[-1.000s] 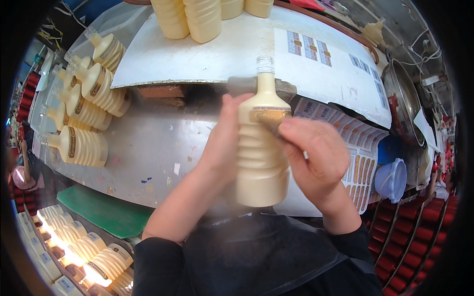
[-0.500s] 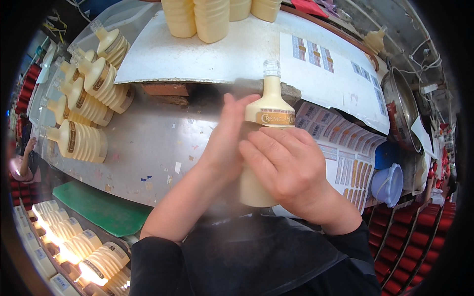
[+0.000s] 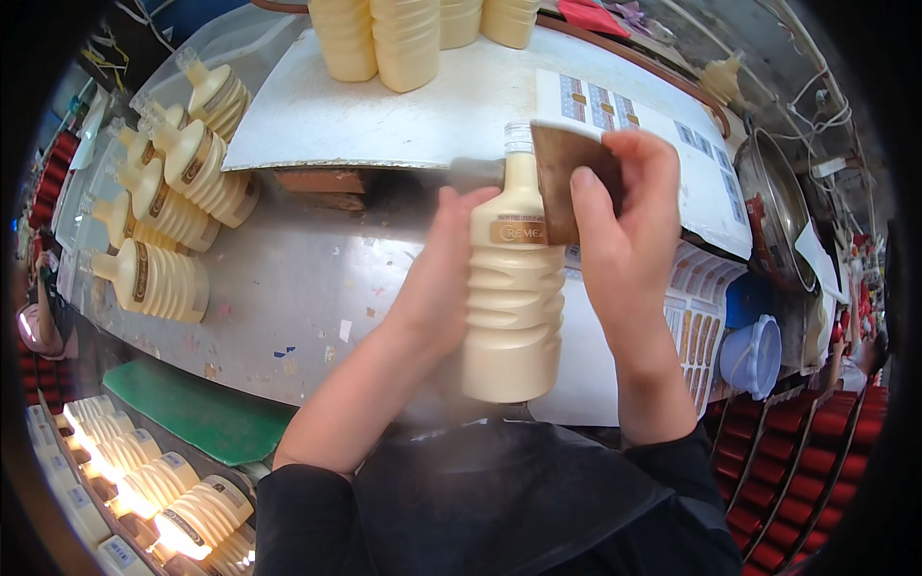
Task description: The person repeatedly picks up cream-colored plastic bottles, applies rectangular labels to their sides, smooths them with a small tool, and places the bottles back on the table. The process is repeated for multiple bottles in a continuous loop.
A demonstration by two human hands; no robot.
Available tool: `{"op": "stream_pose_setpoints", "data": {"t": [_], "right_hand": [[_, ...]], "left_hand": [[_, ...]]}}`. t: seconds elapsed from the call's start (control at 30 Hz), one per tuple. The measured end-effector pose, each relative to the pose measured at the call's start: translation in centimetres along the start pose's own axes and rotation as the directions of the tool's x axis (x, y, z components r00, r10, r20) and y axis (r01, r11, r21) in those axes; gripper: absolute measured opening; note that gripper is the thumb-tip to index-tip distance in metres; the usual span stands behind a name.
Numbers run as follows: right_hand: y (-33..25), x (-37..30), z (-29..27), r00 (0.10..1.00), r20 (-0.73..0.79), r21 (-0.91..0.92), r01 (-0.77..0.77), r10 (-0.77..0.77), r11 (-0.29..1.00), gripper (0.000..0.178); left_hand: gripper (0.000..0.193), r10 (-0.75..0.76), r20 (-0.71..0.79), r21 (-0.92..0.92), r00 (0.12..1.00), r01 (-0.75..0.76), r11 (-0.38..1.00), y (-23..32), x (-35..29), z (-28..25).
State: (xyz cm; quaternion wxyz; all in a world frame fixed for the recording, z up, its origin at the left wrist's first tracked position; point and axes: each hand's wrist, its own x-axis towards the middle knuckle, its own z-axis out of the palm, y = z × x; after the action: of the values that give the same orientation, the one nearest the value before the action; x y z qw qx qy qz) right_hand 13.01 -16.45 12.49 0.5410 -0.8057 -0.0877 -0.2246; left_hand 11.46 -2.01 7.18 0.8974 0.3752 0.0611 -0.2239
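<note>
A cream-coloured plastic bottle (image 3: 514,331) with a ribbed body and clear threaded neck is in front of me, its neck away from me. My left hand (image 3: 442,264) holds it from its left side, the fingertips reaching behind the shoulder. A brown and gold label (image 3: 516,232) is on the shoulder, its right part covered. My right hand (image 3: 629,206) pinches a thin brown flat piece (image 3: 567,173), like a scraper, between thumb and fingers. The piece stands against the right side of the neck and shoulder.
Several labelled bottles (image 3: 158,278) lean in a group at the left. Unlabelled bottles (image 3: 408,48) stand on the white board (image 3: 384,125) at the back. Label sheets (image 3: 696,288) lie at the right, near a light purple bucket (image 3: 752,357). Lit bottles (image 3: 158,475) fill a rack at lower left.
My right hand has left the bottle's front and lifted up and right, bringing the brown flat piece into view. The bottle's ribbed body now shows. The left hand stays nearly in place.
</note>
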Motion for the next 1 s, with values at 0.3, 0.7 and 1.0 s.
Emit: {"op": "stream_pose_setpoints", "data": {"t": [0.3,0.7,1.0], "right_hand": [[4.8,-1.2,0.0,0.998,0.060,-0.234,-0.007,0.022,0.972,0.034],[5.0,-1.6,0.0,0.995,0.098,-0.148,0.041,-0.027,0.988,0.035],[9.6,-2.9,-0.9,0.990,-0.091,-0.127,-0.121,0.110,0.984,0.035]], "left_hand": [[0.044,0.183,-0.110,0.445,0.977,-0.116,0.888,-1.9,1.5,-2.1],[0.046,0.195,-0.156,0.567,0.968,-0.074,0.820,-1.8,1.9,-2.0],[0.047,0.197,-0.132,0.511,0.971,-0.103,0.853,-1.8,1.8,-2.3]]}}
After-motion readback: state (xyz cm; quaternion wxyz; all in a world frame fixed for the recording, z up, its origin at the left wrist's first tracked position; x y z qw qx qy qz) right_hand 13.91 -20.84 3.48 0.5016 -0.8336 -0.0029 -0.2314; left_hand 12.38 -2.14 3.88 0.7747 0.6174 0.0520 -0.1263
